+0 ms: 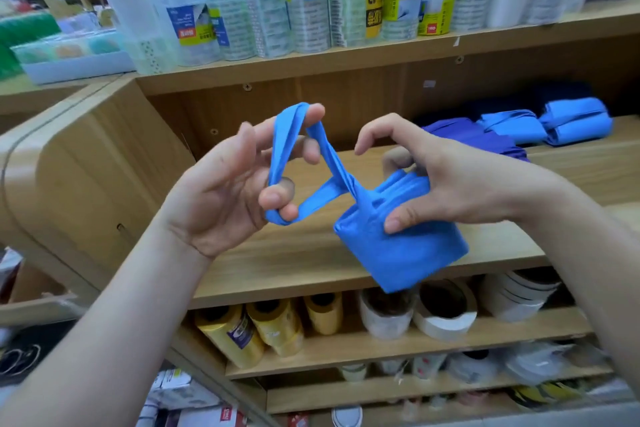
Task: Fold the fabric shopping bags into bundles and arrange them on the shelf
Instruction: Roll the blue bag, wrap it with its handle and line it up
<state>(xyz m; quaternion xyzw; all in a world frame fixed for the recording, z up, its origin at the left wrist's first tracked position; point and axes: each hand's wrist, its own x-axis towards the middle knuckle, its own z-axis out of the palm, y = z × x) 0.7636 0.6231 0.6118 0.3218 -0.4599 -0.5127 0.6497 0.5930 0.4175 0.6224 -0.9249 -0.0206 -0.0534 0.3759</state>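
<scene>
Our right hand (426,184) grips the folded blue bag (398,246); our left hand (239,180) stretches its handles (294,156) above the shelf (277,263).

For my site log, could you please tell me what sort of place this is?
Probably a stationery or general shop: wooden shelves carry labelled packs of tape rolls, yellow rolls lie below, and folded blue bags sit stocked.

Blue bag (398,246) folded, handles (294,163) stretched (midair).

Left hand (225,191): palm up, fingers hooked through handle loop (287,139). Right hand (440,180): beside that grip, thumb and fingers pinching folded bundle (398,250).
</scene>
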